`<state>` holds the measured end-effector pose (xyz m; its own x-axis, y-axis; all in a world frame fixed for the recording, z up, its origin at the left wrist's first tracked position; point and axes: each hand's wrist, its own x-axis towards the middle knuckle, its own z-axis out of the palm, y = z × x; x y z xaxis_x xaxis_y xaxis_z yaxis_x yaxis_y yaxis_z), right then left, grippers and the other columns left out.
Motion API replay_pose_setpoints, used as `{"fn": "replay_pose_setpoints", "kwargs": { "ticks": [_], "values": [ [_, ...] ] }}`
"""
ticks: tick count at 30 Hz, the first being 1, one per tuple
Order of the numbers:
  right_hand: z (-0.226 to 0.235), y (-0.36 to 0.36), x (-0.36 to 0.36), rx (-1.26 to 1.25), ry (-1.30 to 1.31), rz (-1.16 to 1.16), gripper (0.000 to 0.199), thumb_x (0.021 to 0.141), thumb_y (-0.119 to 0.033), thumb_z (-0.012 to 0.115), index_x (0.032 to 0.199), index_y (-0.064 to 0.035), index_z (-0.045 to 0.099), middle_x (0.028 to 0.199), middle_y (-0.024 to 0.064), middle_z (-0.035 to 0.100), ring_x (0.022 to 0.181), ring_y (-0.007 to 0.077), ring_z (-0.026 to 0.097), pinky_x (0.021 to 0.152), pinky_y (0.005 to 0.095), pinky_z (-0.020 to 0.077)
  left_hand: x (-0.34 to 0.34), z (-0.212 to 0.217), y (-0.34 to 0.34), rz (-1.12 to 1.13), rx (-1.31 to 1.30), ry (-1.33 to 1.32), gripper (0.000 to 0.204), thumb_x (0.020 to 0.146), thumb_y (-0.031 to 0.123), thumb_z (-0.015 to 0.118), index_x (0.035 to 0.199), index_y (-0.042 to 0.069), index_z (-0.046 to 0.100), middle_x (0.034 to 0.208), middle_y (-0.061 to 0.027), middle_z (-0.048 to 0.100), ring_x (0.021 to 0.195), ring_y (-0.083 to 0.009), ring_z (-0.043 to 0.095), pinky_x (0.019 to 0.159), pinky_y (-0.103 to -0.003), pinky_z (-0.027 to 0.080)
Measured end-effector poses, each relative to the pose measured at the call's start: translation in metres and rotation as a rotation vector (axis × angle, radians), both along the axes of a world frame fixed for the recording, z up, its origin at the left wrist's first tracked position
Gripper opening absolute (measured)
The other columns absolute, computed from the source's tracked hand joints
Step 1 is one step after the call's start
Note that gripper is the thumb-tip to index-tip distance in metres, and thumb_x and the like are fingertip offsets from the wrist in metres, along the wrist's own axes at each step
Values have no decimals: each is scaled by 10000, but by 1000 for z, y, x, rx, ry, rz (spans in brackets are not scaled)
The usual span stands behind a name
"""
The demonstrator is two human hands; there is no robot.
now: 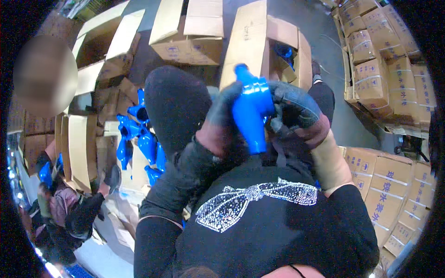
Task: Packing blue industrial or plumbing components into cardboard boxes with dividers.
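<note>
A glossy blue casting (252, 113) with two tapered ends and a round flanged collar at its side is held up in front of my chest. My left hand (223, 111), in a dark glove, is closed around its left side. On the collar side, my right hand (296, 109), also in a dark glove, has its fingers curled against the casting. Part of the fingers on both hands is hidden behind the piece. Several similar blue castings (147, 144) lie in a pile to my left.
Ahead stand open cardboard boxes (192, 50), one box (301, 51) with a blue part inside. Strapped cartons (373, 83) are stacked at the right, and more cartons (387, 185) nearer me. At the left a co-worker's hand (44, 192) is beside another blue casting (45, 173).
</note>
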<state>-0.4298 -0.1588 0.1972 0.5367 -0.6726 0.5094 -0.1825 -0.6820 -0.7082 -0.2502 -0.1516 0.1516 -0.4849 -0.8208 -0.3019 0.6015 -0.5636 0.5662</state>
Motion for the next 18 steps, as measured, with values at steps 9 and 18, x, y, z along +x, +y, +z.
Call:
{"fn": "replay_pose_setpoints", "kwargs": {
  "ticks": [9, 18],
  "values": [
    [-11, -1, 4, 1023, 93, -137, 305, 889, -227, 531, 1071, 14, 578, 961, 75, 603, 826, 132, 573, 714, 260, 486, -5, -29, 19, -92, 491, 428, 598, 855, 595, 400, 1221, 124, 453, 1015, -173, 588, 802, -286, 617, 676, -357, 543],
    [-19, 0, 15, 894, 152, -155, 281, 884, -208, 532, 1064, 0, 586, 897, 60, 610, 782, 119, 582, 695, 250, 489, 1, -42, 23, -151, 451, 651, 621, 864, 590, 374, 1240, 98, 422, 1040, -178, 563, 827, -309, 601, 671, -393, 532]
  ]
}}
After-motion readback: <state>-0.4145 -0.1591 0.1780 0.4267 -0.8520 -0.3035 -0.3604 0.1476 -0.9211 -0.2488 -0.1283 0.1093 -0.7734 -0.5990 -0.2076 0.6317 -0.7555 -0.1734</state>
